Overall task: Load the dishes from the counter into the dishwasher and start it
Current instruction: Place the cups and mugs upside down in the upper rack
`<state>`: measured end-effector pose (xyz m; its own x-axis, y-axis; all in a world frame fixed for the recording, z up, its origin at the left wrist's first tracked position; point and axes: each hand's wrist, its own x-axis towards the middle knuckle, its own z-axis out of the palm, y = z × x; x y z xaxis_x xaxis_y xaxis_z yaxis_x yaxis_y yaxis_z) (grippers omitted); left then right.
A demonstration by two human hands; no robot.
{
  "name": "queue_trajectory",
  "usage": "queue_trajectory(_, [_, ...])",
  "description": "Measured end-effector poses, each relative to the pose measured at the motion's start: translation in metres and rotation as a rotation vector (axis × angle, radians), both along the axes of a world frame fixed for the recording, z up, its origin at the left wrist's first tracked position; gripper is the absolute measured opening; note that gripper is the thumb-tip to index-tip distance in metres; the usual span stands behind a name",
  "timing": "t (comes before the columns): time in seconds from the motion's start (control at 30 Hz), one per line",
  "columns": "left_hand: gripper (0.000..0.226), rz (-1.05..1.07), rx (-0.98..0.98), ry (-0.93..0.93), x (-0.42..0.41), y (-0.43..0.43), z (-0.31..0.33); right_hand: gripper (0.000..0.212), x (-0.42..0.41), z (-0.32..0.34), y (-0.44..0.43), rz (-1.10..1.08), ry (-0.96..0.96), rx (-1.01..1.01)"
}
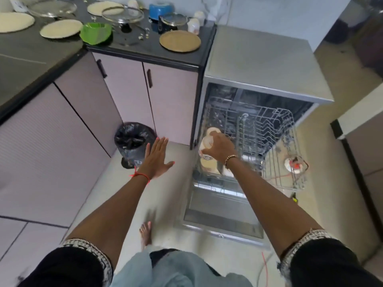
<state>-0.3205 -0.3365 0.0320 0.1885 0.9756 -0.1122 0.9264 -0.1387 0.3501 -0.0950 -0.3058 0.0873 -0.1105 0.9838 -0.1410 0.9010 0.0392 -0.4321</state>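
Head view only. The right hand (219, 147) has its fingers curled over a pale cream cup with a printed band (205, 144) and holds it at the left edge of the pulled-out grey wire rack (273, 129) of the grey dishwasher (259, 59). Blur hides whether the cup is already seated. The hinged dishwasher door (219, 212) lies open and flat. Other cream dishes (209, 165) sit just under the held cup, but which rack level they are on cannot be told. The left hand (157, 157) holds nothing; it is flat with the fingers spread, out over the floor near the bin lined with a black bag (132, 137).

Step in hand, as a judgement: placing one cup in the rack, so loading is early to midway. Much is left on the black counter (31, 65): round cream plates (61, 28), a green plastic bowl (96, 33), clear glass lids (123, 14), a round brown plate (179, 41), a blue pot (161, 8) and small white cups (193, 25).

The next move likely calls for seating the cup mouth-down between the tines, letting go, then turning left to the counter for more.
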Motion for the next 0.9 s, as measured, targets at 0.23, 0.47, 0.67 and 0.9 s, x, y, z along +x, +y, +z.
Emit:
queue_trajectory(0.23, [0.082,-0.119,-0.022,0.041,0.068,-0.053,-0.010,0.066,0.072,-0.016,-0.062,-0.034,0.019,-0.025])
queue_trajectory(0.47, [0.081,-0.197,-0.033,0.068,0.106,-0.059,-0.017,0.069,0.112,-0.034,-0.083,-0.123,0.001,-0.054])
queue_trajectory(0.67, [0.081,-0.253,-0.039,0.062,0.134,-0.036,-0.027,0.062,0.135,-0.047,-0.070,-0.157,0.010,-0.049])
queue_trajectory(0.9, [0.079,-0.295,-0.075,0.054,0.151,0.010,-0.045,0.069,0.152,-0.060,-0.029,-0.202,0.000,-0.091])
